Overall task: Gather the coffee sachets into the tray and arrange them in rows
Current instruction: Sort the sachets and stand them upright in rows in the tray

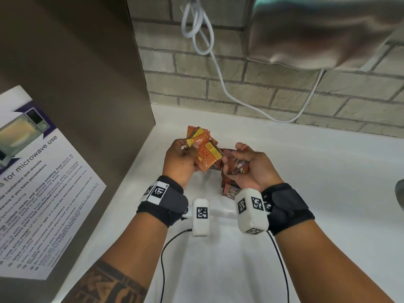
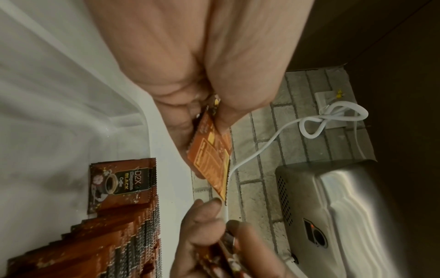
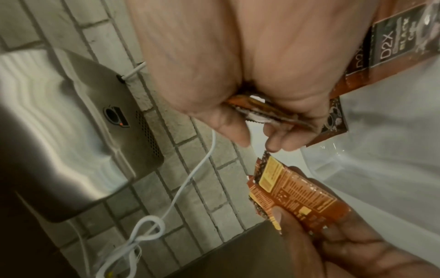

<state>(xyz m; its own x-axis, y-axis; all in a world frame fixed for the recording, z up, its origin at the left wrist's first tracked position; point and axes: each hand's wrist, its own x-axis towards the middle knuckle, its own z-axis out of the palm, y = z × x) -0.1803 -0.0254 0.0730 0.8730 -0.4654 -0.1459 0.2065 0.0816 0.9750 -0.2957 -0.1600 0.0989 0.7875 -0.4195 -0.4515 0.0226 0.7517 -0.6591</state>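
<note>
My left hand [image 1: 188, 149] grips a fanned bunch of orange coffee sachets [image 1: 204, 153], printed backs up; the left wrist view shows the same orange sachets [image 2: 212, 156] pinched between thumb and fingers. Just to the right, my right hand [image 1: 234, 158] holds a few brown sachets [image 1: 237, 166], whose edges [image 3: 262, 111] are squeezed in its curled fingers. Both hands hover close together over a translucent white tray [image 2: 59, 112]. A stepped row of brown "D2X Black Coffee" sachets [image 2: 119, 216] lies overlapping in that tray, partly hidden in the head view under my right hand.
A steel hand dryer [image 1: 317, 36] hangs on the brick wall above right, with a looped white cable [image 1: 218, 68] trailing down to the counter. A grey appliance side with a microwave-use poster [image 1: 32, 182] walls off the left. A sink edge [image 1: 400, 193] shows at far right.
</note>
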